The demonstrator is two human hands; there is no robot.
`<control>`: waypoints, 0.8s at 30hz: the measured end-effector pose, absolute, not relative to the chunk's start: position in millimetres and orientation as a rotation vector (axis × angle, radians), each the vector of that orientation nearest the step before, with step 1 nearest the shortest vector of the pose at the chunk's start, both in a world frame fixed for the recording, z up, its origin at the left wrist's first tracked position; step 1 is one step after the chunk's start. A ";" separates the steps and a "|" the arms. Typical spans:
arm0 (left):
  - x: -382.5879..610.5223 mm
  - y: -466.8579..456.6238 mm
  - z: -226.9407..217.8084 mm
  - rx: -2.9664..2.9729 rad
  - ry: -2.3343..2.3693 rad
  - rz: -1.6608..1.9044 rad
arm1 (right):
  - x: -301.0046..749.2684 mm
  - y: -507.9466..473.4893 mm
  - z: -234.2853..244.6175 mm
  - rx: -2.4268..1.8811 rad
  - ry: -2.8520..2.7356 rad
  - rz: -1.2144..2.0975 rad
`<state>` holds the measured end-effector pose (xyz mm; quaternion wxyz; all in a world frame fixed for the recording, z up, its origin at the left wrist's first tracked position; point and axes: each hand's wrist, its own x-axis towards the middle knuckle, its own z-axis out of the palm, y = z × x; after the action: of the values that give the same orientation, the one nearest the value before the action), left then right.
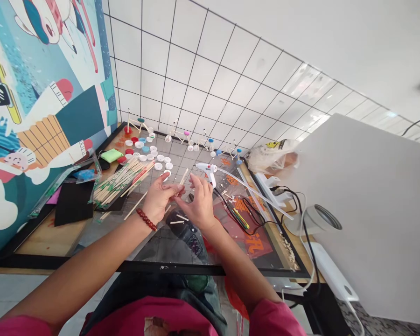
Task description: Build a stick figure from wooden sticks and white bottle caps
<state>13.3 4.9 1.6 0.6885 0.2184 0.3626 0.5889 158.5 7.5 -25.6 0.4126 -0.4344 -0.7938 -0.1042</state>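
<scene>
Two bare hands met over a glass-topped table (161,249), and they were ours. Our left hand (159,199), with a red bead bracelet (146,219) around its wrist, reached across with its fingers stretched out and drawn close together. Our right hand (198,204) came in from the other side with its fingers curled over. A thin wooden stick (184,177) stood tilted upward just where the fingertips (178,190) came together. Its lower end was lost among them, so we could not tell which hand was pinching it, or how firmly. Neither hand was spread wide.

Just beyond our right hand lay a white hot glue gun (206,172). Long glue sticks (255,186) and a black cable (245,217) lay further right, near a plastic bag (271,156). Left of our hands, a bundle of wooden sticks (121,182) lay just beside a black foam sheet (73,203). White, red and blue bottle caps (147,151) were scattered farther up the table, near a green sponge (111,155). Small bicycle-like models (182,137) of sticks and caps stood in a row by the tiled wall (196,70). Short stick pieces (178,220) lay below our hands.
</scene>
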 end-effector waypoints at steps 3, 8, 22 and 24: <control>14.9 5.0 -2.3 0.523 0.785 1.329 | 156.2 6.7 -23.8 -1.107 -2.003 -0.256; 13.7 7.4 -4.0 0.535 0.832 1.363 | 189.3 -9.1 -16.7 -1.243 -2.002 -0.208; 13.9 4.3 -4.0 0.844 0.821 1.410 | 258.5 -54.0 -38.7 -1.851 -2.015 0.422; 13.3 3.9 -2.1 0.830 0.826 1.392 | 260.3 -50.5 -30.3 -1.818 -1.872 0.697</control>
<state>13.3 3.9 -2.1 0.6141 0.3602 0.3582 0.6040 260.3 -50.5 -30.3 0.2185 -0.6566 -0.6765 0.2519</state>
